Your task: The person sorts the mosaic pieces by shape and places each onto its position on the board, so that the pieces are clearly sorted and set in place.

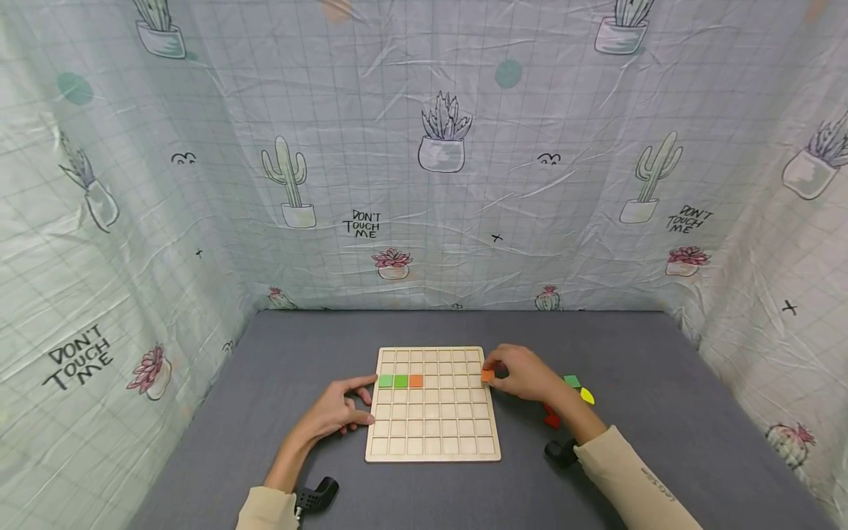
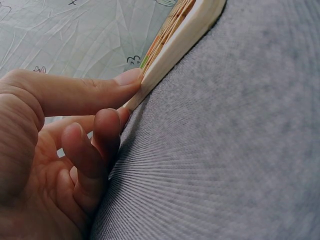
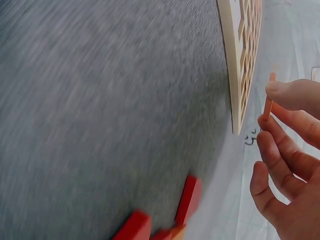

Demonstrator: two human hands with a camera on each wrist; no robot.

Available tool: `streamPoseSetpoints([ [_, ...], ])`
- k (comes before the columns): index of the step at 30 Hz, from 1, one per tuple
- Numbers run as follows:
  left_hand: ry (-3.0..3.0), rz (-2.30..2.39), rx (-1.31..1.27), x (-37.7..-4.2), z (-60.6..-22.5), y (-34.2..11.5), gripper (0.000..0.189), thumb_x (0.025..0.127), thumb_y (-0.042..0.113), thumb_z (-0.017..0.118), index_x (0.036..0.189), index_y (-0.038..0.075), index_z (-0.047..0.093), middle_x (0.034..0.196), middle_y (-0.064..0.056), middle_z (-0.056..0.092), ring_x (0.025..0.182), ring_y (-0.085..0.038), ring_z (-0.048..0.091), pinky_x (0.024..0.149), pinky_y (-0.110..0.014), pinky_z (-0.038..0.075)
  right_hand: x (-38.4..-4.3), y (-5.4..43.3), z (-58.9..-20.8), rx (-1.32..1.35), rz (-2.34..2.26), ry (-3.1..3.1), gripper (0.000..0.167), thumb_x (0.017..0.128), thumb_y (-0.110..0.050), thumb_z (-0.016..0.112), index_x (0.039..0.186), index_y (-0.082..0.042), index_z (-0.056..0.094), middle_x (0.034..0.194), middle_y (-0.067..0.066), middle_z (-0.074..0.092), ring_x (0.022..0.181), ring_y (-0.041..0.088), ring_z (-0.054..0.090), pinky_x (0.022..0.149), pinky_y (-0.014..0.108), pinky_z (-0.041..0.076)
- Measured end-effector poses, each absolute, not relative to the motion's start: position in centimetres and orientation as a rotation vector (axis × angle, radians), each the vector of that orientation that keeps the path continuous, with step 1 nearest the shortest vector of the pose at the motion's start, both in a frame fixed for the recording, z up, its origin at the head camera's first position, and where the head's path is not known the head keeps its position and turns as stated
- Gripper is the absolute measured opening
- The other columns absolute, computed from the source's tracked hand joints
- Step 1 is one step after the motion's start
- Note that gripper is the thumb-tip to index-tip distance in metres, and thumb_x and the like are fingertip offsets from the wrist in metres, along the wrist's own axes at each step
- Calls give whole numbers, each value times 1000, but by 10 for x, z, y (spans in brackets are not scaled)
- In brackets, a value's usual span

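A wooden grid board [image 1: 432, 406] lies flat on the table, with two green square tiles [image 1: 400, 381] and an orange square tile [image 1: 416, 380] side by side in one of its rows, at the left. My left hand [image 1: 334, 408] rests at the board's left edge, thumb and index finger spread apart, their tips against the rim. Between thumb and fingertips, my right hand [image 1: 526, 374] pinches another orange square tile [image 1: 487, 375], held over the board's right edge. The right wrist view shows this tile [image 3: 269, 97] edge-on, standing above the board's level.
Loose pieces lie on the grey table [image 1: 318, 338] by the right forearm: a green one [image 1: 571, 381], a yellow one [image 1: 587, 396] and red ones [image 1: 552, 417], partly hidden by the arm. Black wrist devices [image 1: 319, 495] sit at both wrists. A printed curtain [image 1: 331, 96] encloses the back and sides.
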State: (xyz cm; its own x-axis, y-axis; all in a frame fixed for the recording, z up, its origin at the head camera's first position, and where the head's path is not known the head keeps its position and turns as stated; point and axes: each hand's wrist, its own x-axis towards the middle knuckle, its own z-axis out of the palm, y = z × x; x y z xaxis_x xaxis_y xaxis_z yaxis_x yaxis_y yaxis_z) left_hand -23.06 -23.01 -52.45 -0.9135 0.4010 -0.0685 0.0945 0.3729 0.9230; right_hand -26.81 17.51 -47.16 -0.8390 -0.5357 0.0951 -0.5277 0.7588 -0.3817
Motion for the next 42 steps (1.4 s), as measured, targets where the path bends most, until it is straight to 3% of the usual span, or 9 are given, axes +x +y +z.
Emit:
streamPoseSetpoints([
  [42,2380,1541,461,-234,-528,-231,80,81,8,85,152,2,50,103,-18,61,51,-8,53,42,-25,46,-274,113,-469,-982,-711,2860,19,90,-22,81,107,-13,77,103,1,72,93,19,69,77,31,55],
])
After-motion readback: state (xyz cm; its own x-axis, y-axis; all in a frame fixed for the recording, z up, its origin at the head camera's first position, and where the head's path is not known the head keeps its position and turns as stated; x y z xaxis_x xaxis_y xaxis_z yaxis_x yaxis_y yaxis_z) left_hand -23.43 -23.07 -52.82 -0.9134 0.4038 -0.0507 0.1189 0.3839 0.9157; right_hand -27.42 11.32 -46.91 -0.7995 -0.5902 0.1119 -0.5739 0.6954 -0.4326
